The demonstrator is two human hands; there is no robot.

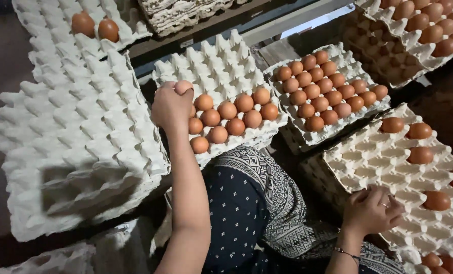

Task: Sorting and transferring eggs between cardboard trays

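Head view: the left hand [170, 106] is stretched out over the near left corner of the middle egg tray [221, 66], and a pale brown egg [183, 86] is clasped in its fingertips, just above the tray's left edge. About a dozen brown eggs [231, 119] are seated in the near rows of that tray, right beside the hand; the far rows are seen as bare cups.

The right hand [374, 208] is laid on the near edge of the right-hand tray [384, 157], its fingers curled over the pulp cups; a ring is seen on one finger and a thin bracelet at the wrist. Whether anything is enclosed in that grip cannot be told. A few scattered eggs [419, 155] are set along the far and right edges of this tray, well apart from the hand.

Between the two trays a fuller tray of eggs [323, 91] is placed. A tall stack of bare trays [74, 142] is stood at the left, close against the left forearm, and two eggs [94, 26] are seen in a tray beyond it. Stacked filled trays [419, 30] are set at the far right corner. A dark patterned garment [257, 203] is seen between the arms.
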